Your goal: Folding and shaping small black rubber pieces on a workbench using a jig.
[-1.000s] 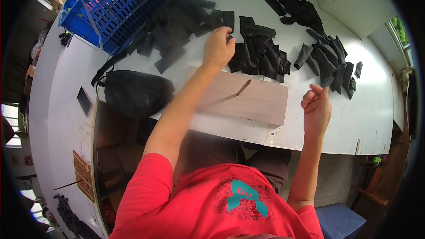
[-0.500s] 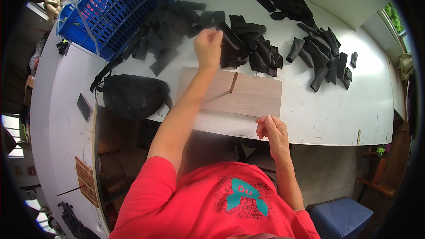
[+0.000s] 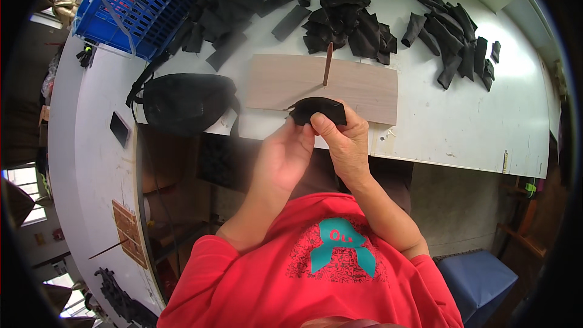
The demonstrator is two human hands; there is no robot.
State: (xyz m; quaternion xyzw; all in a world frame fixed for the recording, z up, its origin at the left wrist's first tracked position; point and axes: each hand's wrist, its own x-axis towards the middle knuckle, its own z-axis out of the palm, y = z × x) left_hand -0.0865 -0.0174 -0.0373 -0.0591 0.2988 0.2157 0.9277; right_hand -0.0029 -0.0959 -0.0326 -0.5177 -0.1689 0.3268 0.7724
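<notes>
Between my two hands, just over the near edge of a pale wooden board [image 3: 367, 88], is a small black fabric piece [image 3: 320, 108], bent in a curve. My left hand [image 3: 283, 157] pinches its left end, fingers partly hidden behind it. The right end is gripped by my right hand [image 3: 348, 146], thumb pressed on the front. Beyond the piece, a pointed brown wooden peg [image 3: 328, 64] stands upright on the board. A heap of black fabric pieces [image 3: 346, 21] lies just past the board.
More black pieces lie at the far left [image 3: 225, 9] and right [image 3: 449, 33], beside a blue plastic basket [image 3: 143, 9]. A black bag [image 3: 188, 100] rests left of the board, a phone [image 3: 119, 129] farther left. A blue stool [image 3: 473, 282] stands at lower right.
My left hand has come back from the heaps toward me and now grips the black piece with my right hand, which has moved left and up. The view has shifted, too.
</notes>
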